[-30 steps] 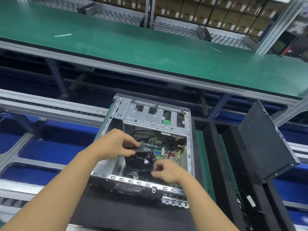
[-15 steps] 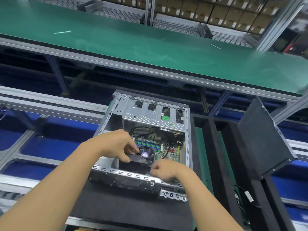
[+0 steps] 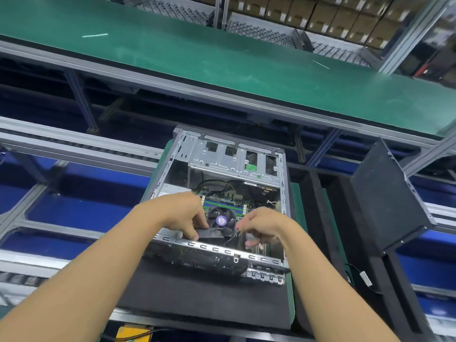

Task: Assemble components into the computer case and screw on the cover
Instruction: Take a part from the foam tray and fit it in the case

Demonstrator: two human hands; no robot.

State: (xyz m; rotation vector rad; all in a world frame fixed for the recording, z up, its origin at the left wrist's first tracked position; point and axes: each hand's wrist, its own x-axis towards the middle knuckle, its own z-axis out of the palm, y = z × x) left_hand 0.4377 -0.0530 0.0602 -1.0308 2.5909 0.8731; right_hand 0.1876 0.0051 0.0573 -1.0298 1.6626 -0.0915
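Note:
An open silver computer case [image 3: 232,159] lies on a black foam pad [image 3: 197,292], its green motherboard [image 3: 222,202] showing inside. A black CPU cooler fan [image 3: 220,220] with a purple round label sits over the board. My left hand [image 3: 180,214] grips the fan's black shroud at its left front corner. My right hand [image 3: 261,227] hovers at the fan's right side, fingers curled and pinching its thin wire. The black side cover [image 3: 387,198] leans upright to the right of the case.
A green conveyor belt [image 3: 222,62] runs across behind the case. Aluminium frame rails [image 3: 74,149] and blue bins [image 3: 86,213] lie to the left. Black foam dividers [image 3: 320,230] stand right of the case, with a loose cable connector [image 3: 365,278] beside them. Cardboard boxes [image 3: 333,16] fill the far shelf.
The fan has been lifted and tilted toward the case's near edge. My right hand moved up and right from the case floor to the fan's wire. The view shifted slightly.

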